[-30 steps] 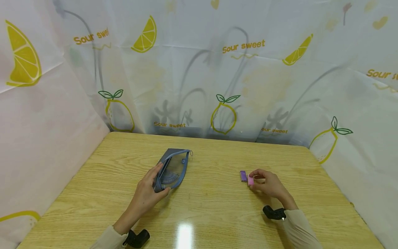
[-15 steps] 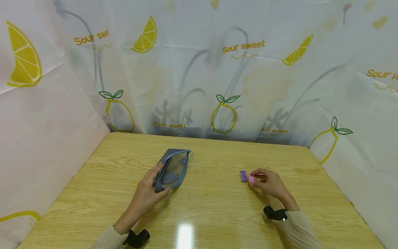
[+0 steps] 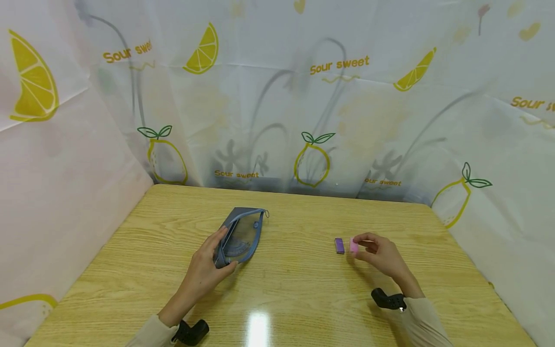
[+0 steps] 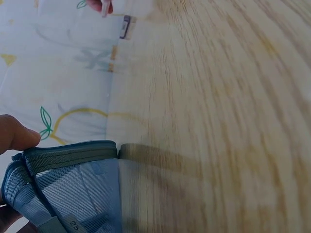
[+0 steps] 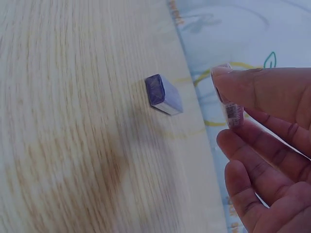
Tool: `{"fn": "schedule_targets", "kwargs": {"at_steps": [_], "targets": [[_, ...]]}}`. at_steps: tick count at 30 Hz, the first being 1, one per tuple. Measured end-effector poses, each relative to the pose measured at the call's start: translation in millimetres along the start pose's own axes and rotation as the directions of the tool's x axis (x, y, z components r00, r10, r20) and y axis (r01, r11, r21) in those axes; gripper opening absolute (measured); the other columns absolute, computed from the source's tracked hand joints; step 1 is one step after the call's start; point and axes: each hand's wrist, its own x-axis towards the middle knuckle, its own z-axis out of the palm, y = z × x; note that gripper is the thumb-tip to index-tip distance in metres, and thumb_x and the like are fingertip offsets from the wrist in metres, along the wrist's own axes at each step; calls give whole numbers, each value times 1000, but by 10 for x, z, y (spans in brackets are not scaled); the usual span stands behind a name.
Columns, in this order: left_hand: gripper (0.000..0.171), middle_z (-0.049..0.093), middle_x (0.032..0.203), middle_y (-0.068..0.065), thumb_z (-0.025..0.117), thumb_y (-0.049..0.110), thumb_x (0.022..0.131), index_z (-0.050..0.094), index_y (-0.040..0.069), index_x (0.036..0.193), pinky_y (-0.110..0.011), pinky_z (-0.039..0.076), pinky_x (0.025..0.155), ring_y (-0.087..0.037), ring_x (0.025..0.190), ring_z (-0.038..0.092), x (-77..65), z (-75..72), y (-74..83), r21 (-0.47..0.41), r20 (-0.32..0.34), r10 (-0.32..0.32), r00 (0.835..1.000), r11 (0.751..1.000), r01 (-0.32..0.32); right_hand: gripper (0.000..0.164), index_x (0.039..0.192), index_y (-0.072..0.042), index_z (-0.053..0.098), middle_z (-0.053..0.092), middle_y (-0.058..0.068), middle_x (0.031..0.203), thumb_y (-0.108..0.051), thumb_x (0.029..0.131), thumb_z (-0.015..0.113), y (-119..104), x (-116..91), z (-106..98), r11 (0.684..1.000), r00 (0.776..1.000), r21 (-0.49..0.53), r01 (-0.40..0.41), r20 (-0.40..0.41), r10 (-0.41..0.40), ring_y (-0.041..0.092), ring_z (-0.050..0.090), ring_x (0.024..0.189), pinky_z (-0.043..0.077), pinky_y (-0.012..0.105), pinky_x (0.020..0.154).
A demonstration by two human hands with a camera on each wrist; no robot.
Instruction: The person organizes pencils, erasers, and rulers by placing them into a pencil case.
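My left hand (image 3: 204,271) holds the near left side of a blue-grey mesh pencil case (image 3: 248,229), thumb on one side and fingers on the other. The case's zipped mouth gapes, and a clear protractor (image 3: 236,246) shows through the mesh. Over the right part of the table, my right hand (image 3: 385,258) pinches a small pink eraser (image 3: 353,246) between thumb and fingers. In the right wrist view the pink eraser (image 5: 233,112) appears raised off the wood, a barcode on its wrapper. Just left of it a purple eraser (image 3: 339,246) lies on the table, apart from the hand.
The wooden table (image 3: 295,289) reaches back to a hanging white sheet (image 3: 269,96) printed with lemons, which also encloses both sides. A dark wrist camera sits on each wrist, near the sleeves.
My right hand has drawn the pink eraser a little to the right and up, widening the gap to the purple eraser. The left hand and the pencil case have stayed put.
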Motion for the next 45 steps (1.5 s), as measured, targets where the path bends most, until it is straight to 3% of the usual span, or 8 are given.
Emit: {"fn": "schedule_targets", "kwargs": {"at_steps": [9, 22, 45], "targets": [[78, 47, 139, -25, 84, 0, 70, 46, -8, 138, -49, 53, 74, -43, 118, 51, 0, 4, -4, 2, 0, -1, 1000, 1000, 1, 33, 115, 0, 64, 63, 16, 117, -13, 87, 75, -61, -37, -9, 999, 999, 31, 44, -25, -43, 37, 59, 112, 46, 46, 93], [77, 48, 138, -25, 84, -1, 70, 47, -8, 138, -49, 53, 75, -43, 118, 51, -3, 11, -7, 3, -11, 14, 1000, 1000, -14, 30, 113, -6, 66, 64, 8, 115, -15, 86, 76, -194, -65, 65, 994, 993, 1, 113, -33, -113, 32, 61, 110, 47, 43, 93], [78, 48, 138, -26, 84, -1, 70, 47, -8, 138, -48, 53, 74, -44, 117, 52, -13, 14, -7, -3, -13, 19, 1000, 1000, -19, 30, 112, -9, 67, 65, 3, 115, -17, 85, 77, -445, -82, 210, 976, 978, 65, 208, -20, -207, 22, 62, 106, 48, 41, 91]]}}
